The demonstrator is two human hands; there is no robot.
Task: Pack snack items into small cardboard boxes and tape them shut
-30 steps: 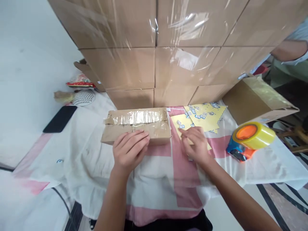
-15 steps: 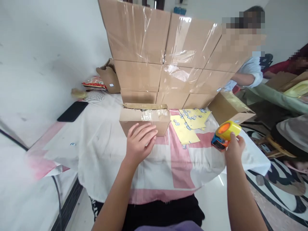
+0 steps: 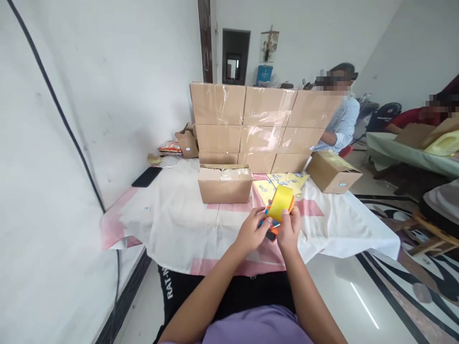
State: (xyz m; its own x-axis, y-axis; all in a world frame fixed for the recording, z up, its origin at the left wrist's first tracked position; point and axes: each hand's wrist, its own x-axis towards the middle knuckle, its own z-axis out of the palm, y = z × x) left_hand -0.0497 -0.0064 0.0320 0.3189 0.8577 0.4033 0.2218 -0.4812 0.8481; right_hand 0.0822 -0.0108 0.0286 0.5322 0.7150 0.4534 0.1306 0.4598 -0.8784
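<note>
The left hand (image 3: 252, 230) and right hand (image 3: 289, 230) both grip the tape dispenser (image 3: 281, 202) with their fingers (image 3: 296, 219), over the bench (image 3: 179, 215). The box (image 3: 225, 190) stands to its left, beside the yellow papers (image 3: 263, 189).

The bare left forearm (image 3: 211, 289) slants up and inward from below and left of the tape (image 3: 280, 203), its left wrist (image 3: 237, 249) nearly straight, and the left grip (image 3: 253, 231) meets the tape's lower left side with fingers bent and thumb reaching across. From below and right of the tape, the bare right forearm (image 3: 309, 291) rises more steeply to the right wrist (image 3: 288, 249) just under it, the right grip (image 3: 289, 231) closed on its right side, thumb upright on the near face. Both grips sit close together at the tape, wrists apart.
</note>
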